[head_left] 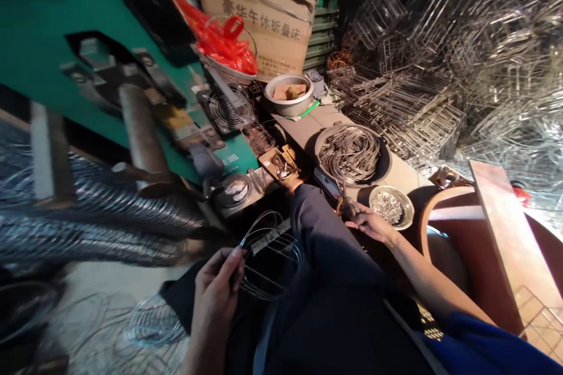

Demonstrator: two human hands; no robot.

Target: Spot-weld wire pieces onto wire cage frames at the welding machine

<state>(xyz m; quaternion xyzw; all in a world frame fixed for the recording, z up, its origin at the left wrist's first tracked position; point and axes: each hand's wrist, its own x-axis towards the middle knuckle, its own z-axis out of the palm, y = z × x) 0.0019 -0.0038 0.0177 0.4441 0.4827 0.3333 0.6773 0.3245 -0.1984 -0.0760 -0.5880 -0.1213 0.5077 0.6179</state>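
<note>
My left hand [220, 281] pinches a bundle of thin wire rings [270, 290] between thumb and fingers. The rings hang over my lap, with thin straight wires visible across them. My right hand [369, 224] is closed around a dark tool that looks like pliers [347, 208], its jaws pointing away from me. Just beyond that hand stands a round pan [387, 155] heaped with coiled wire rings [349, 152]. Close to its right lies a smaller bowl [407, 225] of small shiny metal pieces [387, 206].
A green machine [39, 29] with a metal shaft fills the left, above large bundles of wire rings [88, 240]. Wire racks [409, 99] pile up at the right. A brown tub [457, 258] with a board [510, 234] across it stands front right. A cardboard box [264, 6] stands behind.
</note>
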